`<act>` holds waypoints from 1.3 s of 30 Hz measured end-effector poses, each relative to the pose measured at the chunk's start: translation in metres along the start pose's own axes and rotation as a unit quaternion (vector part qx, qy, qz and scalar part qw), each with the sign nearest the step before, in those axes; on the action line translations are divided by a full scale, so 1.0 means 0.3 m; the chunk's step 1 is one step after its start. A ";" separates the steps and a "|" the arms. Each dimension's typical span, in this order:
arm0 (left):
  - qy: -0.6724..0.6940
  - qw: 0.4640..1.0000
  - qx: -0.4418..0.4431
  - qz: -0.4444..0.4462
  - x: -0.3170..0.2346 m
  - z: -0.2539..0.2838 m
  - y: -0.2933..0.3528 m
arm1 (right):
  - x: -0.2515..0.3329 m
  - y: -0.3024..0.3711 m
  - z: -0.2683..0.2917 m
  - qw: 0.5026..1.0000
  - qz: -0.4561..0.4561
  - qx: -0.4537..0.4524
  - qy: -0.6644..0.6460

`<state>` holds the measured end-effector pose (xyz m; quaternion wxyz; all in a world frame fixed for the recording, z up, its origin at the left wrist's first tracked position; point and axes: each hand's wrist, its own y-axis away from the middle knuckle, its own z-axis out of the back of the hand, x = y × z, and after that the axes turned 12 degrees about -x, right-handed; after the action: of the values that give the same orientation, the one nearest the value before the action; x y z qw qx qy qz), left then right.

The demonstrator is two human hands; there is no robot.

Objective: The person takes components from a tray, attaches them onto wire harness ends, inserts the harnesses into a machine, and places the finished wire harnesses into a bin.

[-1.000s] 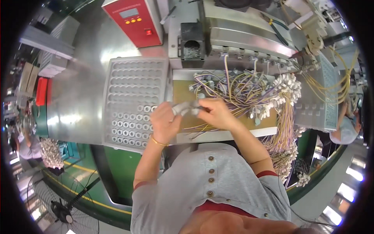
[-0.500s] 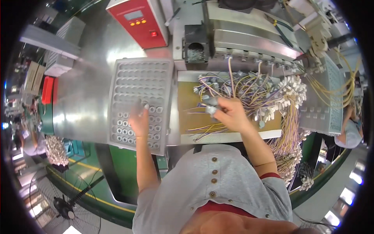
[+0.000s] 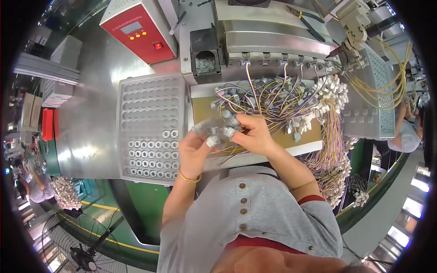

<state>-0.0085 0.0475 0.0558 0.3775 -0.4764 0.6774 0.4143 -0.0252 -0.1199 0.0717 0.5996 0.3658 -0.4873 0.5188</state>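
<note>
My left hand [image 3: 193, 150] is closed in a pinch beside the tray's right edge, with pale covers on its fingertips and some motion blur. My right hand [image 3: 255, 134] meets it from the right, thumb and fingers also pinched, with similar grey covers on the tips. Between the fingertips is something small and greyish, too blurred to name. Under and beyond the hands lie purple and yellow wire leads [image 3: 273, 102] with pale connectors, on a brown board [image 3: 202, 109]. Left of my left hand, a white plastic tray [image 3: 150, 98] holds several ring-shaped parts [image 3: 151, 154] in its nearer rows.
A red control box [image 3: 141, 32] stands behind the tray. Next to it are a black bin [image 3: 205, 52] and a metal fixture [image 3: 268, 38] with wires plugged in along its front. Pliers [image 3: 309, 22] lie on top. Wire bundles [image 3: 334, 132] hang at the right. Co-workers sit farther off.
My left hand has moved right, from over the tray to my right hand. My right hand has shifted slightly left. The whole view has shifted a little.
</note>
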 end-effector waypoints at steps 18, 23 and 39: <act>0.130 0.988 -0.023 0.084 0.027 -0.028 -0.022 | 0.020 0.014 -0.017 0.993 -0.058 0.012 -0.099; 0.138 0.984 0.023 0.109 0.020 -0.052 -0.047 | 0.027 -0.010 0.022 0.990 -0.073 0.036 -0.113; -0.544 0.795 0.123 -0.238 0.083 0.035 -0.078 | -0.132 -0.211 0.147 0.877 -0.127 -0.384 -0.258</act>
<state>0.0086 0.0442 0.0246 0.8258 -0.2683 0.2712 0.4153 0.0283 -0.1844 0.0490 0.6071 0.2863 -0.7348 0.0975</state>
